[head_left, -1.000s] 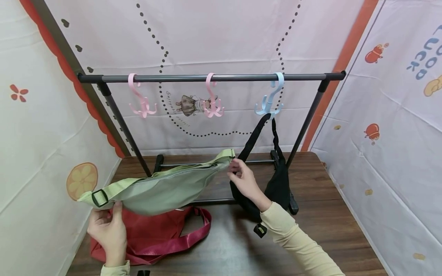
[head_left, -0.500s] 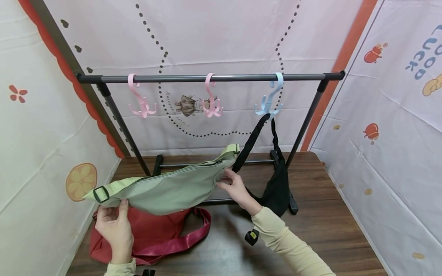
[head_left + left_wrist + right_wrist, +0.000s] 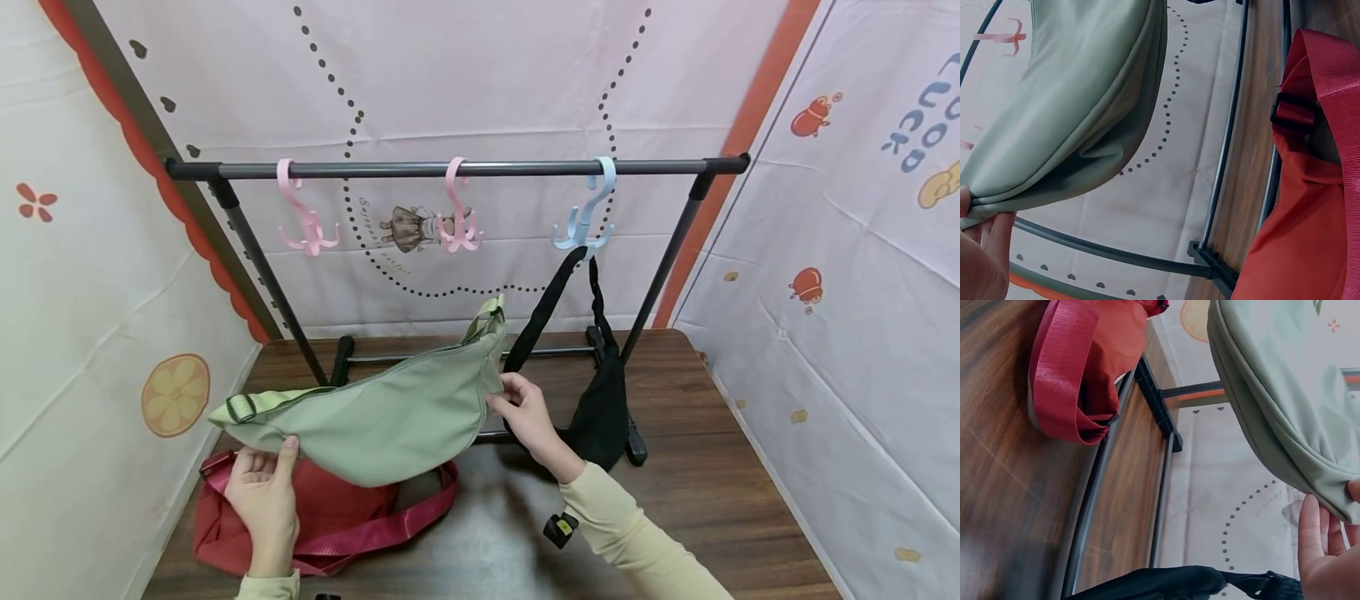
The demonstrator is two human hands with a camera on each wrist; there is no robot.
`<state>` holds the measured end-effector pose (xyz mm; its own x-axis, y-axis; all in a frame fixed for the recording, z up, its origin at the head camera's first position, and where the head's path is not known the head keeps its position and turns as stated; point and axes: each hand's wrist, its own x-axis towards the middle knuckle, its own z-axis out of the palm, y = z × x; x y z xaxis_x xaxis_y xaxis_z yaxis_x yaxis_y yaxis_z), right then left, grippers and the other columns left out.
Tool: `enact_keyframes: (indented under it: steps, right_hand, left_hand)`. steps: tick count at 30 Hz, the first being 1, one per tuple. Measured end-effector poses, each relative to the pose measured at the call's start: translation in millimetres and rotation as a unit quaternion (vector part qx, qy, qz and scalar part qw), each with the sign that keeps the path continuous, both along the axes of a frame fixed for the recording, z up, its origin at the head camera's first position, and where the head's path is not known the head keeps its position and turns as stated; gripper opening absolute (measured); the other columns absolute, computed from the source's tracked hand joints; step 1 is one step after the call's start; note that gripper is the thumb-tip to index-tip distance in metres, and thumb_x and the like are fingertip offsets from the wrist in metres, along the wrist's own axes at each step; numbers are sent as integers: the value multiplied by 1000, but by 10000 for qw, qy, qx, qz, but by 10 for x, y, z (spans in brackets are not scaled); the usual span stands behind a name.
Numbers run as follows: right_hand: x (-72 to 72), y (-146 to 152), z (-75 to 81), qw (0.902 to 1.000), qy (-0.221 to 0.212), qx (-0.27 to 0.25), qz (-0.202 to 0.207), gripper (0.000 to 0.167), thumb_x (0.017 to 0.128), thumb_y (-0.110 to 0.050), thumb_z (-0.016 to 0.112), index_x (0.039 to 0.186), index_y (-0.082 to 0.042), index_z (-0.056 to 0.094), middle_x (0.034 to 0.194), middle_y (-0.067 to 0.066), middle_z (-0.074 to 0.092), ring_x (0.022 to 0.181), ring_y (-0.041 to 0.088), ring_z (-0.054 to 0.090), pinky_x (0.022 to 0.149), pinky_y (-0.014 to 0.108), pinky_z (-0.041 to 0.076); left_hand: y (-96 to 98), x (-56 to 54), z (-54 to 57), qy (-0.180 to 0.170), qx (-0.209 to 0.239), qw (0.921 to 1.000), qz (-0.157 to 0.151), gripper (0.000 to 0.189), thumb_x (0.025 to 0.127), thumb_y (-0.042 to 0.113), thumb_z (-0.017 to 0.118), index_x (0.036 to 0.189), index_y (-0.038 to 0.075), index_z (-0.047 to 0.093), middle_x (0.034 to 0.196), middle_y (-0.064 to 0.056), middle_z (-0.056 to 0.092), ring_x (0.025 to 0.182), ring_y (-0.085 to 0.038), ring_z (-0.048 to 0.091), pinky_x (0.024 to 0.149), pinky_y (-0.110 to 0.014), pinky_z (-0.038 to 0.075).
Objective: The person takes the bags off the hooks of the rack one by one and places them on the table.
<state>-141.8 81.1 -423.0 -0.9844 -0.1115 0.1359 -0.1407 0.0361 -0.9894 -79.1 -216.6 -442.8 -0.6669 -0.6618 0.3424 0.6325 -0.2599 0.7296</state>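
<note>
A pale green crossbody bag is held up off the table between both hands, its zipper along the upper edge. My left hand pinches its lower left end near the black strap buckle. At its right end, my right hand pinches the edge between thumb and fingers. In the left wrist view the left fingers grip a corner of the fabric. The right wrist view has the right fingers on the opposite corner. Below the green bag lies a red bag with a wide strap, partly covered by it.
A black rack stands behind, carrying a left pink hook, a middle pink hook and a blue hook. From the blue hook a black bag hangs close to the right hand. The wooden table lies underneath.
The right hand has shifted its hold from the strap end down to the bag's right side. The green bag's front has turned more toward the camera, and the left hand has moved slightly right.
</note>
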Motion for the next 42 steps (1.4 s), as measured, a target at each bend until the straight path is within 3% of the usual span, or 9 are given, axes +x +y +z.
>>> enact_keyframes:
  steps: [7,8,14,20,24,30,33,37,42]
  right_hand:
    - [138,102,-71,9990,-364,8,-277,20,84,-3,61,103,2,60,88,10,62,72,17,59,65,34,53]
    - [160,113,-94,9986,-399,-3,-352,20,83,-3,61,102,2,60,86,9,61,69,13,58,65,34,53]
    - [335,186,-285,9950,-744,-79,-656,20,82,-4,61,101,2,59,81,6,61,66,11,58,64,33,53]
    - [482,252,-485,9872,-1231,-414,-928,25,84,-5,60,105,6,56,82,5,59,66,9,57,64,31,53]
    - [522,315,-608,9818,-1475,-373,-1132,27,85,-9,59,107,7,55,84,4,59,67,9,57,67,33,52]
    - [582,387,-788,9772,-1587,-285,-1378,27,85,-9,59,105,7,55,81,3,59,65,10,57,64,30,52]
    - [633,416,-883,9740,-1702,-361,-1451,27,85,-8,59,105,9,54,78,2,58,63,8,56,63,30,52]
    - [698,443,-1026,9701,-1867,-373,-1507,29,85,-7,58,107,11,52,77,2,57,63,7,56,60,27,52]
    - [728,453,-1226,9704,-1846,-369,-1515,29,84,-7,58,106,12,52,78,1,59,64,7,57,57,24,51]
  left_hand:
    - [1,-40,-81,-606,-454,9970,-179,15,74,-10,66,88,-13,60,72,-4,64,64,-9,57,60,-16,48]
    - [-48,-86,-199,-426,-454,9974,-360,17,74,-11,66,90,-13,60,74,-6,65,66,-10,58,60,-15,48]
    - [-92,-172,-484,-662,-635,9934,-684,24,71,-2,73,91,-9,62,77,-6,65,70,-10,61,60,-14,49]
    - [113,-107,-362,-1750,-1014,9770,-683,21,73,-3,71,93,-1,63,77,4,65,71,-4,62,60,-13,49]
    - [258,-81,-289,-2740,-1412,9487,-699,28,73,-2,72,99,-5,60,78,9,63,72,-1,60,61,-12,48]
    - [320,-110,-421,-3515,-2129,9039,-1190,40,75,-1,70,113,-1,56,94,5,60,80,3,57,65,-12,48]
    - [321,-134,-533,-3906,-2519,8709,-1594,48,78,3,69,122,1,51,110,-8,58,88,1,56,68,-13,47]
    - [312,-165,-683,-4216,-3084,8291,-1995,57,81,8,66,131,-1,42,121,-23,52,104,-19,56,72,-19,49]
    - [331,-208,-843,-4175,-3481,8181,-1879,57,81,5,66,130,-8,40,119,-29,52,107,-35,54,70,-23,51]
